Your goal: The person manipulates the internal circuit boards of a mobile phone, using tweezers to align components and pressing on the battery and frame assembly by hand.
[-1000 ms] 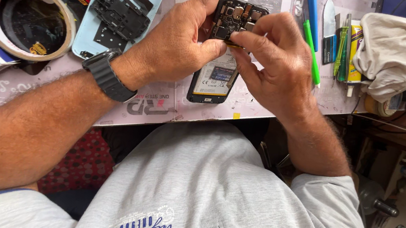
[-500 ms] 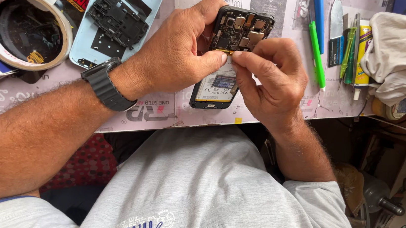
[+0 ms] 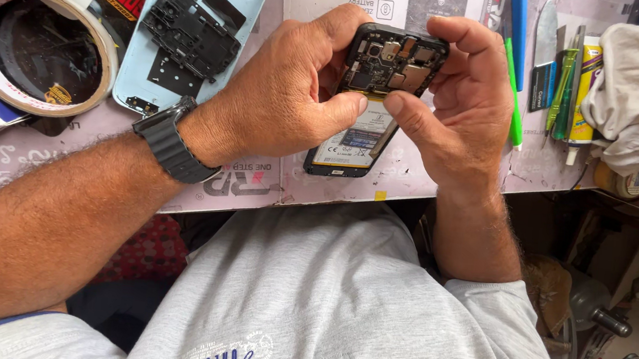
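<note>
Near the front edge of the bench, both hands, left hand (image 3: pixel 284 102) and right hand (image 3: pixel 463 111), are still clamped on the opened phone (image 3: pixel 377 103), now tipped up closer, thumbs pressing around its exposed board.

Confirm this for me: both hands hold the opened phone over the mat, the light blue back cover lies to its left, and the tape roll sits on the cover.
One thing is wrong. In the head view the tape roll lies beside the light blue back cover, on the mat, not on it. The rest stands: left hand and right hand both hold the opened phone.
</note>
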